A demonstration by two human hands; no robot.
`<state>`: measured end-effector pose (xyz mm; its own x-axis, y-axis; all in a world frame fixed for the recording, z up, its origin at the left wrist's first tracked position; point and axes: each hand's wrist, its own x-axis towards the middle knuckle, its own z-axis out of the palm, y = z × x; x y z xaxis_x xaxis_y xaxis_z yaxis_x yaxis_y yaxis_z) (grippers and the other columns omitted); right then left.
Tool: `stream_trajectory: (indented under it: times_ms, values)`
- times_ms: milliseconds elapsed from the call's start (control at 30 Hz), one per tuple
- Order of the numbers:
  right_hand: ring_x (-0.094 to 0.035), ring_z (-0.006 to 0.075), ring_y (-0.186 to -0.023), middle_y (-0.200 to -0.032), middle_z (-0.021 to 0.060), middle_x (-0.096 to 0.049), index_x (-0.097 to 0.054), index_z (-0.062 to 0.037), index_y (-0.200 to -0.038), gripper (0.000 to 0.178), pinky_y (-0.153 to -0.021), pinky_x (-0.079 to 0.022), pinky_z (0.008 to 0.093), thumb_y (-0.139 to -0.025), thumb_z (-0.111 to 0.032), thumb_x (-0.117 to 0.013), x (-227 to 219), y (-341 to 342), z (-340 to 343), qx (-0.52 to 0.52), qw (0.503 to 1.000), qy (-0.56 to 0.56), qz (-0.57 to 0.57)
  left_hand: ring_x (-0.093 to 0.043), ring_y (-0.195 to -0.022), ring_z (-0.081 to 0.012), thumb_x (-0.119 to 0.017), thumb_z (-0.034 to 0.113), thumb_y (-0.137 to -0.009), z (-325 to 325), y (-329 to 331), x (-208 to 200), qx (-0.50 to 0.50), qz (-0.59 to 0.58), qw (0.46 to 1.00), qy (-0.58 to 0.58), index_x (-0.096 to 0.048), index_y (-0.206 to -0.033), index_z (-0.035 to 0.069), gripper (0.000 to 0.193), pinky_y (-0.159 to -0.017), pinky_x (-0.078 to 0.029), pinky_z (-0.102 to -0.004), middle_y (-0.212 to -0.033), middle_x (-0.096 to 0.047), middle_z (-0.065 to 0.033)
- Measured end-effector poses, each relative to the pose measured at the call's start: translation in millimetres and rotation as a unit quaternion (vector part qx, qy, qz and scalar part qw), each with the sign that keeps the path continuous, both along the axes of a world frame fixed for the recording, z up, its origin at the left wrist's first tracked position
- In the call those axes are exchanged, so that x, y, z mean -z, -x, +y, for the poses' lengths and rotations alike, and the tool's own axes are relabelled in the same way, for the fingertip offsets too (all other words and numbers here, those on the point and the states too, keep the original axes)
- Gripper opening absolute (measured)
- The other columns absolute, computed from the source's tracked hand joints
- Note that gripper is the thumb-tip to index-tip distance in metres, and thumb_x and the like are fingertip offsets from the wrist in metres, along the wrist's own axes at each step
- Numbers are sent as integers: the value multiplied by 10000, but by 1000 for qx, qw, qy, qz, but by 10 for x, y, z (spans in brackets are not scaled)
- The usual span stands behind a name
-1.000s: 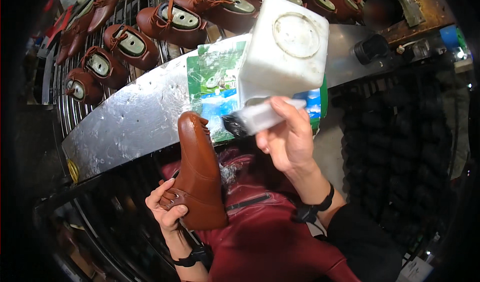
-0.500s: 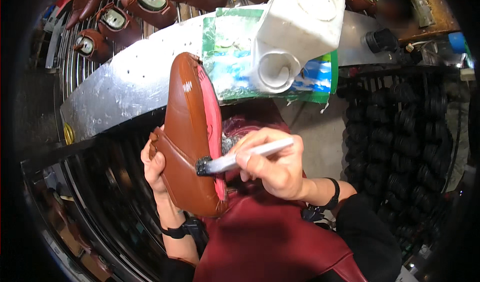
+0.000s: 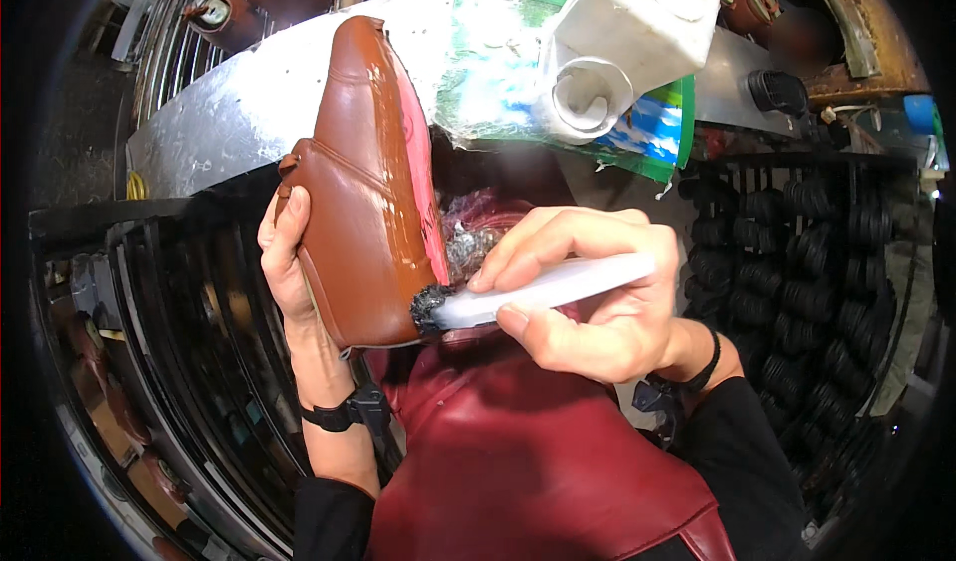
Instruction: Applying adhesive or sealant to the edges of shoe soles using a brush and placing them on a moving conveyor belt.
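A brown leather shoe [image 3: 349,232] is held in front of me, its toe away from me and its pink underside edge [image 3: 423,173] turned to the right. My left hand [image 3: 289,252] grips it at the collar, on the left; part of that hand is behind the shoe. In my right hand [image 3: 617,312] is a brush [image 3: 538,290] with a whitish handle, pinched between thumb and fingers. Its dark bristles touch the shoe's lower edge near the heel. A wet-looking shine runs along the leather beside the pink edge.
Beyond the shoe, a cut white plastic jug [image 3: 647,23] lies on a green and blue plastic sheet [image 3: 488,93] on a metal table [image 3: 219,113]. More brown shoes [image 3: 224,18] sit on a rack behind. Racks of dark items [image 3: 787,252] stand at right. A dark red apron [image 3: 518,451] covers my lap.
The brush has moved along the shoe's edge from the midside to near the heel. The shoe is farther up in view and turned to show more of its side. The view has shifted slightly.
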<state>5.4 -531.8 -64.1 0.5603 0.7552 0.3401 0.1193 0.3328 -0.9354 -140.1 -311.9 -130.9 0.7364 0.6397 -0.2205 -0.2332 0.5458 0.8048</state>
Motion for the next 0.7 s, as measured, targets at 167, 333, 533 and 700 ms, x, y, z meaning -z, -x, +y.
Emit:
stream_trajectory:
  times_ms: [167, 333, 533, 700]
  values:
    - [-743, 291, -929, -993, 251, -743, -707, 94, -924, 235, -853, -611, 396, -698, 32, -697, -316, -254, 18, -96, 994, 51, -6, -743, -1037, -263, -504, 335, -1099, -75, -13, -137, 33, -100, 982, 158, -598, -1371, -15, 453, -926, -616, -400, -1242, -715, -166]
    - [-745, 293, -965, -1022, 255, -754, -710, 107, -997, 367, -902, -602, 417, -654, 49, -591, -379, -587, 246, -121, 993, -11, -9, -730, -1038, -269, -608, 319, -1064, -228, -151, -27, -97, 80, 985, -119, -637, -1321, -11, 419, -940, -605, -390, -1249, -713, -131]
    - [-753, 152, -828, -909, 115, -798, -806, 36, -910, 241, -781, -597, 281, -681, -35, -791, -317, -901, 589, -84, 995, 22, 58, -702, -1101, -251, -645, 217, -1024, -263, -151, 55, -68, 169, 868, -462, -641, -1321, -20, 380, -1003, -573, -384, -1299, -687, -111]
    - [-689, 180, -573, -770, 147, -755, -762, 67, -907, 178, -510, -547, 316, -917, -110, -775, 252, -1270, 965, 13, 973, -7, 231, -684, -1134, -228, -635, 235, -1049, -372, -423, -74, -84, 173, 882, -429, -623, -1363, -20, 405, -1037, -549, -364, -1338, -668, -98]
